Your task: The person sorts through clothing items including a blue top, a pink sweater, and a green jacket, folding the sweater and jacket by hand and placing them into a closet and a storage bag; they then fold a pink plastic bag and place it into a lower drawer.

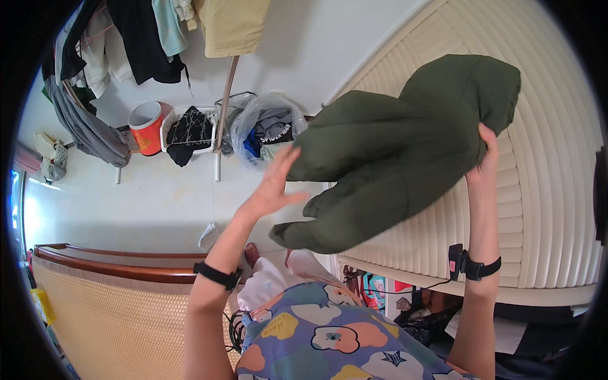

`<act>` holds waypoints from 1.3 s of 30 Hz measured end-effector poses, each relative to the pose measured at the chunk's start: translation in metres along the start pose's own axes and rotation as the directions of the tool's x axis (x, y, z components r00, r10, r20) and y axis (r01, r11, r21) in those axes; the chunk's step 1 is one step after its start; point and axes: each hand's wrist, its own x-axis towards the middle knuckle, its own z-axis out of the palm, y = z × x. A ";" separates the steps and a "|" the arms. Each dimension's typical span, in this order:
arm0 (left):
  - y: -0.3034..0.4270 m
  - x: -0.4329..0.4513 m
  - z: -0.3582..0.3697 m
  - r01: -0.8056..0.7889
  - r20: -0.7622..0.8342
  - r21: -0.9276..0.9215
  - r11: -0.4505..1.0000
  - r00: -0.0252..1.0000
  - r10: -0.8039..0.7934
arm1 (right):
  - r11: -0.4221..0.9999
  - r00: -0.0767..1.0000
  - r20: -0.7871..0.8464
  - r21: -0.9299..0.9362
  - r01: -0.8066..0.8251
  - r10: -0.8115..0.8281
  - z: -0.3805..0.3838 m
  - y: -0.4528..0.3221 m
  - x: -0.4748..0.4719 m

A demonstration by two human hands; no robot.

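Observation:
Before me hangs a dark green fabric garment, its cloth bunched and its lower parts spread towards the left. My right hand grips it at its right side, thumb over the cloth and the other fingers hidden behind it. My left hand is beside the garment's left edge, slightly blurred, with fingers apart and nothing held; whether the fingertips touch the cloth is unclear. Both wrists or forearms carry black straps. Behind the garment lies a cream ribbed surface.
Clothes such as black trousers hang at upper left above a red bin, a white basket and a clear plastic bag of clothes. A metal pole stands between them. A wooden-edged woven mat surface is at lower left.

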 end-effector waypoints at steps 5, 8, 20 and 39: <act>0.032 0.075 -0.005 -0.078 -0.074 0.170 0.982 0.993 0.092 | 0.996 0.993 0.096 0.050 0.070 -0.074 -0.040 -0.022 -0.041; 0.043 0.092 0.020 -0.190 0.118 0.180 0.965 0.978 0.171 | 0.983 0.979 0.134 0.125 0.137 -0.154 -0.019 -0.024 -0.069; 0.104 -0.006 0.147 0.657 0.797 -0.595 0.463 0.558 0.233 | 0.880 0.896 -0.142 -0.178 -0.441 0.420 -0.016 0.036 -0.055; 0.063 -0.057 0.053 0.699 0.705 -0.699 -0.151 0.637 -0.312 | 0.626 0.937 0.231 -0.780 0.018 0.261 -0.120 0.246 -0.082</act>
